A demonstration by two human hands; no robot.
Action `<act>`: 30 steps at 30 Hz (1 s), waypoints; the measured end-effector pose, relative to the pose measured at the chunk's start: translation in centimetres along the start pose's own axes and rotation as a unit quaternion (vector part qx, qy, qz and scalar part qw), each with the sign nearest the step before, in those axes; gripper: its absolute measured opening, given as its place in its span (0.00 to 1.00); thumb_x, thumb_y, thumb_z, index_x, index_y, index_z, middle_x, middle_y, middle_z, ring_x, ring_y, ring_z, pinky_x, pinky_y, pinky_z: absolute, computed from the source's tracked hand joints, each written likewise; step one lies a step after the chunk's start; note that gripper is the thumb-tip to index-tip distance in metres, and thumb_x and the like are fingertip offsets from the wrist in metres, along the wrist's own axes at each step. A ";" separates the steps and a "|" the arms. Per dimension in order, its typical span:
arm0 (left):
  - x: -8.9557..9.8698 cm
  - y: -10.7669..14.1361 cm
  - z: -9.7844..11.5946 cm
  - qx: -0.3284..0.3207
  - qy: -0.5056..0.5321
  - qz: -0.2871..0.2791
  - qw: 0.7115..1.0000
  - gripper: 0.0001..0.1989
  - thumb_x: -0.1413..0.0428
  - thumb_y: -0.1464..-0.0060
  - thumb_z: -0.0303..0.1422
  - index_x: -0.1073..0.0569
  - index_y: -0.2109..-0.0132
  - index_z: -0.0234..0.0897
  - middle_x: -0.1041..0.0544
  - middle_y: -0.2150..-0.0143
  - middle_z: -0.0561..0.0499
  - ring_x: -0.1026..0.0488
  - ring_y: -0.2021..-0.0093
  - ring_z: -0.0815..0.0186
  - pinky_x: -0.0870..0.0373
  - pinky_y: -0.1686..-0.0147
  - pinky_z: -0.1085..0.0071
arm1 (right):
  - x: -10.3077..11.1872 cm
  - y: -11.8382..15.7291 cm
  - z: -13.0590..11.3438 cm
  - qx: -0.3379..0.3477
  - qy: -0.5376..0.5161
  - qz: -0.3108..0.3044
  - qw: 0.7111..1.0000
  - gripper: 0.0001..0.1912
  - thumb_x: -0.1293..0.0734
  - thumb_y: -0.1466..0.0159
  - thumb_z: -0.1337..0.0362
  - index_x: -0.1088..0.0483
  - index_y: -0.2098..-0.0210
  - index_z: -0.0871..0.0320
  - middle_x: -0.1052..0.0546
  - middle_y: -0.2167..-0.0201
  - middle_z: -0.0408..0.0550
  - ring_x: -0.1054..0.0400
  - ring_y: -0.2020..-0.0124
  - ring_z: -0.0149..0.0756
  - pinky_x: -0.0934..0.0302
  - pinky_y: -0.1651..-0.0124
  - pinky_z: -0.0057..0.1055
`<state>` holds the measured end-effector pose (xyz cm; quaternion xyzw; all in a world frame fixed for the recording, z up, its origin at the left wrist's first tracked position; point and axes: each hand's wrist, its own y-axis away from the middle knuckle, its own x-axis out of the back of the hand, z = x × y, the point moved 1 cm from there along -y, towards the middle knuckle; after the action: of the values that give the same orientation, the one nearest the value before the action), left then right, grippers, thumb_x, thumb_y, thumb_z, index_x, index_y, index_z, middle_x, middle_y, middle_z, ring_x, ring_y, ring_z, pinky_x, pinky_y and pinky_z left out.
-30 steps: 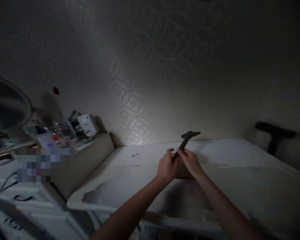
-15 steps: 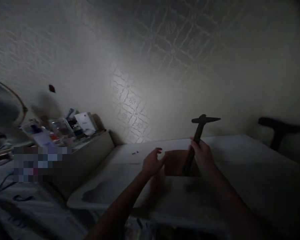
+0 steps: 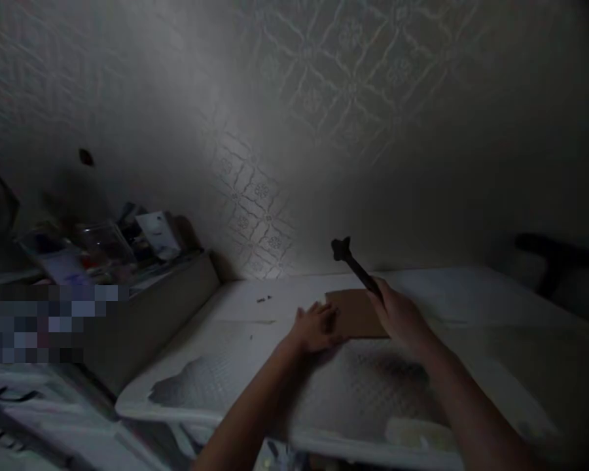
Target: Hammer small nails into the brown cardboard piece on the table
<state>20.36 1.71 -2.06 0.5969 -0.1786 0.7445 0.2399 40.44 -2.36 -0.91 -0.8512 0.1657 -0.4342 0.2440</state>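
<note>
My right hand is wrapped round the handle of a dark hammer. The hammer tilts up to the left, its head raised over the surface and clear of it. Below lies a flat brown rectangular board; its material is hard to tell in this dim light. My left hand rests at the board's left edge with its fingers curled together over it. Whatever those fingers pinch is hidden.
The white worktop has a worn grey patch at its front left. Small dark bits lie beyond my left hand. A raised cabinet at left carries a white box and bottles. Behind stands a patterned wall.
The hammer has swung from upright to leaning left, its head lower. My left hand has come down onto the board's left side, fingers curling. The view has shifted slightly.
</note>
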 end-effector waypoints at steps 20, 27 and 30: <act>-0.8 -0.7 -1.4 0.042 0.007 0.034 0.999 0.31 0.60 0.42 0.52 0.47 0.35 0.45 0.49 0.33 0.47 0.53 0.34 0.51 0.62 0.42 0.38 | -2.5 0.8 1.4 0.003 -0.069 -0.110 0.991 0.18 0.46 0.35 0.57 0.33 0.50 0.53 0.24 0.58 0.51 0.29 0.58 0.43 0.38 0.57 0.35; -0.9 -0.5 -1.4 0.040 0.002 0.050 0.998 0.30 0.61 0.41 0.51 0.47 0.35 0.44 0.47 0.33 0.47 0.52 0.34 0.49 0.59 0.43 0.36 | -2.6 0.9 1.4 0.006 -0.064 -0.131 0.989 0.17 0.46 0.35 0.58 0.32 0.53 0.55 0.23 0.61 0.52 0.28 0.62 0.42 0.38 0.61 0.34; -0.9 -0.5 -1.5 0.042 0.005 0.051 0.998 0.30 0.60 0.41 0.50 0.46 0.36 0.46 0.48 0.33 0.48 0.53 0.34 0.50 0.60 0.42 0.37 | -2.6 0.9 1.3 0.010 -0.063 -0.145 0.987 0.17 0.46 0.35 0.59 0.32 0.53 0.56 0.23 0.62 0.52 0.29 0.62 0.42 0.38 0.60 0.34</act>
<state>19.63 2.82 -3.27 0.5930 -0.1762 0.7655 0.1773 39.92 -1.49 -3.80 -0.8892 0.0209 -0.4124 0.1969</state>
